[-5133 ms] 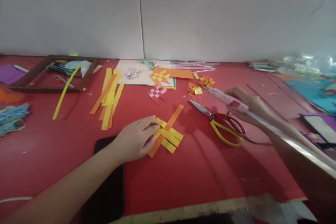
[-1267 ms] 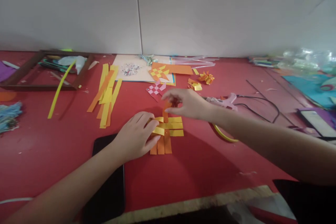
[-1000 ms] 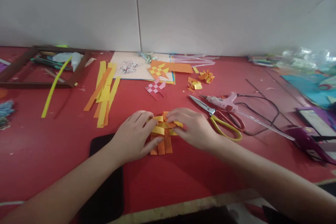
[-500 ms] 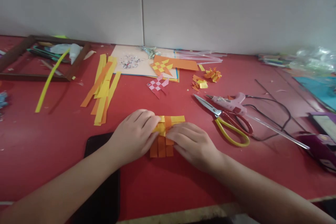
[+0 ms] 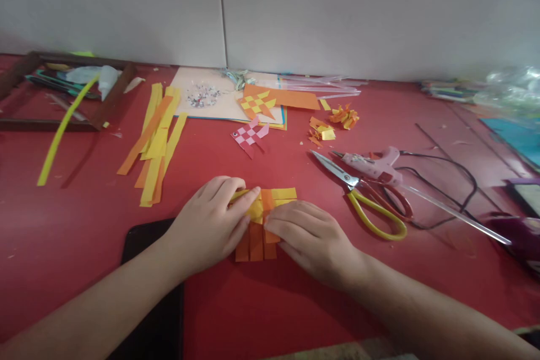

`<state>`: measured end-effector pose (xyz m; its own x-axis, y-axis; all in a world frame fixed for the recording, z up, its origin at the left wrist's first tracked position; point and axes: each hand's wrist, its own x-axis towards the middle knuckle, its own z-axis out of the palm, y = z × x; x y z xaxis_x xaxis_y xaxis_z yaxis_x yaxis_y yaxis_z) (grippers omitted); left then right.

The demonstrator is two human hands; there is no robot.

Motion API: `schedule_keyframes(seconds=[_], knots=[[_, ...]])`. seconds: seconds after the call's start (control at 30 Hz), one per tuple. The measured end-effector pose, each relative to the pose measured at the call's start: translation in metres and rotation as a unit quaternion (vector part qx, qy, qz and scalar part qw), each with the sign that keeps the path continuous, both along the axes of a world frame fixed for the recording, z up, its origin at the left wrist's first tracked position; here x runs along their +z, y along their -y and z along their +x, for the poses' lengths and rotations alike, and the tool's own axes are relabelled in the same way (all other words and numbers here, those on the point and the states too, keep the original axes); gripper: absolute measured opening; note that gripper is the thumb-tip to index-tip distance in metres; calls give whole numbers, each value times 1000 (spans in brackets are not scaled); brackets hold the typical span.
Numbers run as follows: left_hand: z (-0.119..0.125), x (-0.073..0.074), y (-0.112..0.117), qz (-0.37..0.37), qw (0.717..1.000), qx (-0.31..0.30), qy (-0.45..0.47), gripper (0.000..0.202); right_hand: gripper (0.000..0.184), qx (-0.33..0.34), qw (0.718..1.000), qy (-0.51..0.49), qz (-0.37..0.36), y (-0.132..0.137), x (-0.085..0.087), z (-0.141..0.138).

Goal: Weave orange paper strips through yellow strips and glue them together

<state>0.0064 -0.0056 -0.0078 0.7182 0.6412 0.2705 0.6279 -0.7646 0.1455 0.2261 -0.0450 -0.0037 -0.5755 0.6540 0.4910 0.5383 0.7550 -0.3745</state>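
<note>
A small weave of yellow and orange paper strips (image 5: 264,219) lies on the red table (image 5: 76,225) in front of me. My left hand (image 5: 211,222) presses on its left side, fingers curled over the yellow strip ends. My right hand (image 5: 310,236) lies on its right side, fingertips pressed together on the strips at the middle. Orange strip ends stick out below my fingers, yellow ends above to the right.
Loose yellow and orange strips (image 5: 156,138) lie at the left. Scissors (image 5: 363,199) and a pink glue gun (image 5: 375,160) with its cord rest at the right. Finished woven fish (image 5: 248,135), card sheets (image 5: 228,101), a wooden frame (image 5: 67,95) and a black phone (image 5: 152,292) are around.
My right hand put the glue gun down by the scissors and came onto the weave. Over the last second both hands slid slightly toward me, staying pressed on the strips.
</note>
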Motion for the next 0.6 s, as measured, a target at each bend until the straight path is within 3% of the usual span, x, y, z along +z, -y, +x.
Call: schedule_keyframes(seconds=[0.2,0.6], knots=[[1,0,2,33,999,2,-14,39,19,5,1000,-5,4,-1,1,-1],[2,0,1,29,999,-20,-17,38,20,8,1000,-7,3,0,-1,-1]])
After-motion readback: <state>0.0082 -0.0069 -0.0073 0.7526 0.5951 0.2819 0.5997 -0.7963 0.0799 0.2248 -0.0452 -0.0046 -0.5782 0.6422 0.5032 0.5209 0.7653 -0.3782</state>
